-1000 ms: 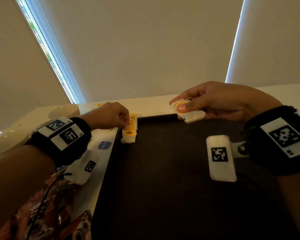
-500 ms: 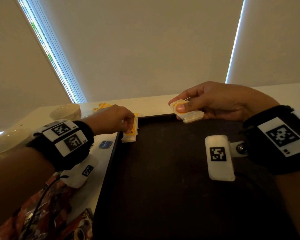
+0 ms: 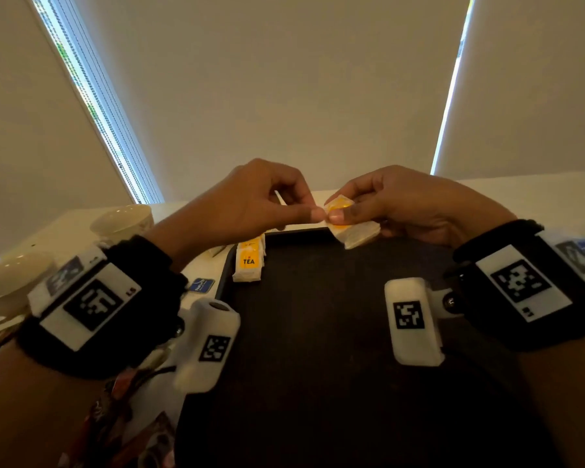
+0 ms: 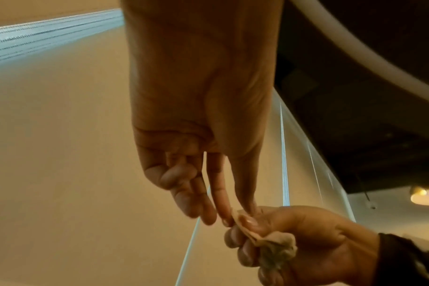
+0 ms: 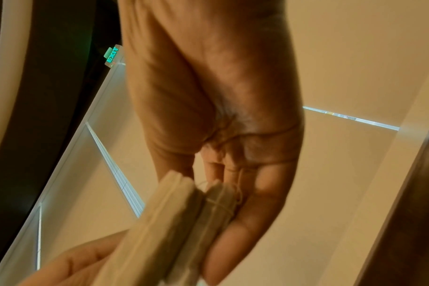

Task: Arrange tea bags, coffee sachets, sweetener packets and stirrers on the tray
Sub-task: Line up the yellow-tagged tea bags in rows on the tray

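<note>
Over the far edge of the tray (image 3: 318, 332), your right hand (image 3: 402, 204) grips a loose bundle of tea bags (image 3: 352, 228) while your left hand (image 3: 250, 204) pinches its corner, so an uneven tug could spill several beside the placed stack (image 3: 249, 261).

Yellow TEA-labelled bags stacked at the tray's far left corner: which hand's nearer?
Left. The left hand hovers just above and behind the stack of yellow TEA-labelled bags; the right hand is farther right, holding other tea bags.
</note>
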A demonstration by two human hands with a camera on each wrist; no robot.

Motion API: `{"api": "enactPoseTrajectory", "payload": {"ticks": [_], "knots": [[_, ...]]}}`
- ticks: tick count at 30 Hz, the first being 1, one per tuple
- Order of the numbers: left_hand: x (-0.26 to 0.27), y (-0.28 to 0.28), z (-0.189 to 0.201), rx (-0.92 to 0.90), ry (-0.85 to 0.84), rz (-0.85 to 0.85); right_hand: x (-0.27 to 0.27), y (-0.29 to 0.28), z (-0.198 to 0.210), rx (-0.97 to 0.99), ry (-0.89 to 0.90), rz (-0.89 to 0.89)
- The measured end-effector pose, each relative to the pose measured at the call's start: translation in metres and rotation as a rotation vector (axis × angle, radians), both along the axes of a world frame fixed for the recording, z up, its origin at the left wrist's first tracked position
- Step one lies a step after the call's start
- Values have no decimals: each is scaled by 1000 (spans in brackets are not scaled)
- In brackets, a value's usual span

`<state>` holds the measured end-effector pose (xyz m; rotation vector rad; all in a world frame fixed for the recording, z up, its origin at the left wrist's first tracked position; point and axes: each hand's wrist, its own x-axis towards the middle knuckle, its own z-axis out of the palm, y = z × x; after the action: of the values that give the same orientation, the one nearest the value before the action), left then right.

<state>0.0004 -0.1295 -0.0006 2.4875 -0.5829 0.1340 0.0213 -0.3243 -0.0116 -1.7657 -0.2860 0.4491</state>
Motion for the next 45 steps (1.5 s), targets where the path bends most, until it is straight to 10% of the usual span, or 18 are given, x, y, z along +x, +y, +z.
{"api": "enactPoseTrajectory", "payload": {"ticks": [12,45], "knots": [[-5,6,-15,-320,149,62,-5,15,0,167,81,81],[1,16,-16,-322,-19,72,-5,14,0,287,222,69]]}}
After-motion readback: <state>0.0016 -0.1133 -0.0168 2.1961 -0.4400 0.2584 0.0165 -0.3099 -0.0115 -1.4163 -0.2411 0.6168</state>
